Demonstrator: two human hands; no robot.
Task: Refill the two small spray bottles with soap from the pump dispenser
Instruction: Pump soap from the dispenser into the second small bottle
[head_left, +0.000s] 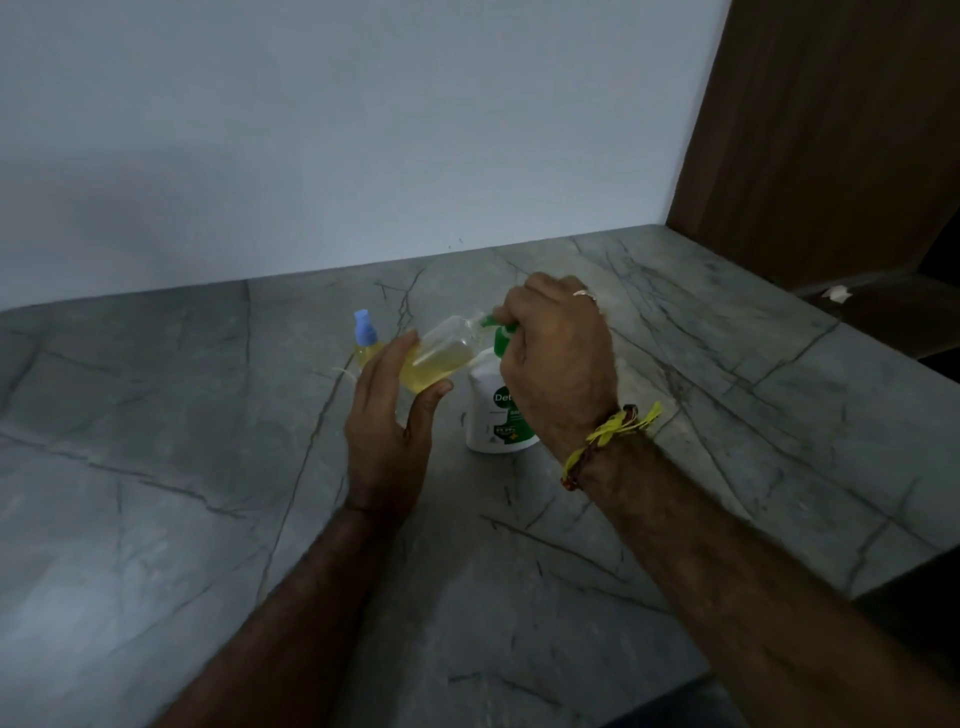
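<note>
My left hand (390, 415) grips a small clear spray bottle (441, 356), tilted, with yellow liquid in its lower part and its open neck against the green pump nozzle. My right hand (558, 364) is closed over the green pump head (501, 335) of the white soap dispenser (491, 410), which stands on the grey stone counter (208, 467). A second small bottle (366, 340) with a blue spray cap and yellow liquid stands upright on the counter, just left of my left hand. The dispenser's right side is hidden behind my right wrist.
A pale wall rises behind the counter. A brown wooden panel (831, 130) stands at the right, with a small white scrap (836, 294) near its base. The counter's right edge drops off at the lower right. A thin white tube (345, 372) lies by the blue-capped bottle.
</note>
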